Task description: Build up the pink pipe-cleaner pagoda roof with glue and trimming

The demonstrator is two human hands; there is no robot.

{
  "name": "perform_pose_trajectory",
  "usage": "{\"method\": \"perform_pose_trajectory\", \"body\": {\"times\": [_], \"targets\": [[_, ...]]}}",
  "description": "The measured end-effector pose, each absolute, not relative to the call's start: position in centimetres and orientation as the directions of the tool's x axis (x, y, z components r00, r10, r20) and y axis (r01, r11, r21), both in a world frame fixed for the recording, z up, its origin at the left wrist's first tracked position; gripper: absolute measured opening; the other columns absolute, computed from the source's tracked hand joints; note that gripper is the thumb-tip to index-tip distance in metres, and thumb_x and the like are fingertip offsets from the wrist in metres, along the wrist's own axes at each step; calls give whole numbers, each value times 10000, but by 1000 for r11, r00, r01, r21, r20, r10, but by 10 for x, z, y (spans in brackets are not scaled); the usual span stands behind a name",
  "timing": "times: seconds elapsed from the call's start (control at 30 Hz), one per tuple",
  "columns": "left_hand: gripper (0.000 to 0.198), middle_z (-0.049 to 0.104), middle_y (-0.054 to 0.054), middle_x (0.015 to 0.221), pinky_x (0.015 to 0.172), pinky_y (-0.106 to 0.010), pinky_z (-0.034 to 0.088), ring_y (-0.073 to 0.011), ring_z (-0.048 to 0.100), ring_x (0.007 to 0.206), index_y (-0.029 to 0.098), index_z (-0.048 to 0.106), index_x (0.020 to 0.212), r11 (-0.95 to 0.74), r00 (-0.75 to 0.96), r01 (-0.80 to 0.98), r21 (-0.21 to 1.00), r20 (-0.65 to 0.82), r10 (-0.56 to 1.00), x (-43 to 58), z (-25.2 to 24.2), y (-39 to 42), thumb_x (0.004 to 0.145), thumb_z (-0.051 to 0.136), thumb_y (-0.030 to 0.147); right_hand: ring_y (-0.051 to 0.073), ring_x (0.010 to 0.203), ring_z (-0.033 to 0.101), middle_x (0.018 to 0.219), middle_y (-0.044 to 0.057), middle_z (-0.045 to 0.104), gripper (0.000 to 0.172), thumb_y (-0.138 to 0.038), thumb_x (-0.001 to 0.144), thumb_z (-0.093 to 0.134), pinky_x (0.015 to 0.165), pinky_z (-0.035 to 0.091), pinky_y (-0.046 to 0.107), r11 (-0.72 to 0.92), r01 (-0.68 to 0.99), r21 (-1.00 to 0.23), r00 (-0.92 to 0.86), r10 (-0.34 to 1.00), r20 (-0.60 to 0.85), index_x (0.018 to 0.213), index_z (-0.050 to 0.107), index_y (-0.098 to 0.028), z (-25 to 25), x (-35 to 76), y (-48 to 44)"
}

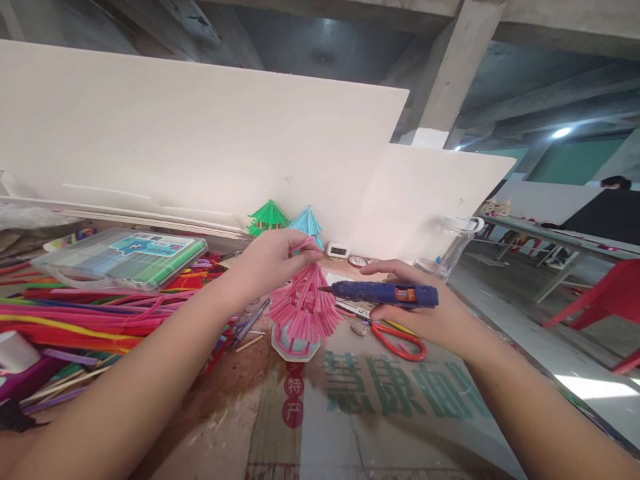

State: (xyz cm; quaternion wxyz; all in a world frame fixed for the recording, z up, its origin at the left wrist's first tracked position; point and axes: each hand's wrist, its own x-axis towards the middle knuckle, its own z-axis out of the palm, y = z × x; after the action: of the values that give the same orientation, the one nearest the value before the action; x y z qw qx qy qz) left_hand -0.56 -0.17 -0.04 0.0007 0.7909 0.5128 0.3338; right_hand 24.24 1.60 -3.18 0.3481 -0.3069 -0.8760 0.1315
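Note:
A small pavilion model (305, 303) made of pink pipe cleaners, with a sloping fringed roof, stands on a pale, many-sided base (296, 347). My left hand (280, 257) pinches it at the peak, and a bit of pink shows above the fingers. From the other side, my right hand (415, 313) grips a dark blue hot glue gun (380, 293). Its nozzle points left at the pink roof, close to it; whether they touch I cannot tell. Red-handled scissors (400, 343) lie under the right hand.
Green (269, 217) and light blue (306, 220) models stand behind, near a small digital clock (338, 250). Pipe cleaners (90, 313) and a plastic case (125, 257) fill the left. A clear jar (447, 247) stands at right. A white board (200, 140) closes off the back.

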Motion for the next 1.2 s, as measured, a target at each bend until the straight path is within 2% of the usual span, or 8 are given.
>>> {"method": "perform_pose_trajectory", "body": {"times": [0.17, 0.3, 0.47, 0.63, 0.83, 1.07, 1.2], "targets": [[287, 654, 3, 724, 641, -248, 389, -138, 536, 624, 188, 701, 841, -472, 253, 813, 340, 524, 813, -5, 0, -2, 858, 495, 388, 232, 949, 639, 1100, 60, 673, 408, -466, 750, 678, 751, 514, 308, 794, 459, -398, -548, 606, 577, 1087, 608, -248, -32, 242, 17], [284, 657, 2, 733, 646, -247, 386, -136, 532, 623, 186, 703, 845, -474, 257, 814, 335, 524, 812, -4, 0, -3, 859, 500, 383, 227, 926, 647, 1099, 61, 674, 408, -468, 750, 676, 739, 519, 306, 795, 452, -404, -549, 605, 577, 1085, 609, -245, -32, 241, 17], [275, 659, 6, 735, 638, -242, 382, -127, 517, 600, 185, 702, 846, -479, 256, 807, 345, 527, 811, -4, 0, -3, 858, 503, 375, 228, 989, 638, 1168, 55, 655, 393, -441, 756, 681, 770, 521, 305, 791, 427, -438, -568, 612, 551, 1095, 606, -255, -32, 242, 16], [292, 651, 9, 722, 621, -239, 377, -126, 514, 596, 185, 696, 835, -477, 254, 806, 350, 524, 813, -4, 0, -2, 859, 494, 394, 208, 836, 669, 1073, 59, 692, 441, -464, 707, 716, 660, 529, 290, 764, 457, -455, -577, 644, 502, 1081, 619, -250, -32, 243, 16], [302, 642, 8, 711, 618, -240, 375, -131, 524, 607, 179, 687, 832, -465, 250, 817, 340, 519, 817, -5, 1, -2, 858, 488, 405, 212, 872, 663, 1070, 43, 695, 400, -457, 706, 716, 738, 520, 323, 779, 487, -394, -593, 626, 506, 1049, 633, -268, -31, 242, 16], [310, 635, 5, 693, 614, -245, 375, -135, 526, 604, 178, 685, 825, -449, 233, 820, 356, 509, 829, -5, 1, -2, 857, 487, 415, 171, 722, 636, 920, 13, 703, 397, -463, 704, 726, 673, 498, 299, 769, 527, -362, -634, 640, 435, 1027, 620, -258, -29, 243, 15], [315, 630, 5, 691, 614, -244, 376, -133, 520, 598, 176, 686, 826, -452, 236, 817, 358, 508, 829, -6, 1, -2, 858, 487, 418, 171, 711, 641, 890, 9, 700, 409, -480, 713, 716, 638, 493, 285, 769, 524, -366, -665, 637, 390, 1039, 611, -257, -27, 244, 14]]}}
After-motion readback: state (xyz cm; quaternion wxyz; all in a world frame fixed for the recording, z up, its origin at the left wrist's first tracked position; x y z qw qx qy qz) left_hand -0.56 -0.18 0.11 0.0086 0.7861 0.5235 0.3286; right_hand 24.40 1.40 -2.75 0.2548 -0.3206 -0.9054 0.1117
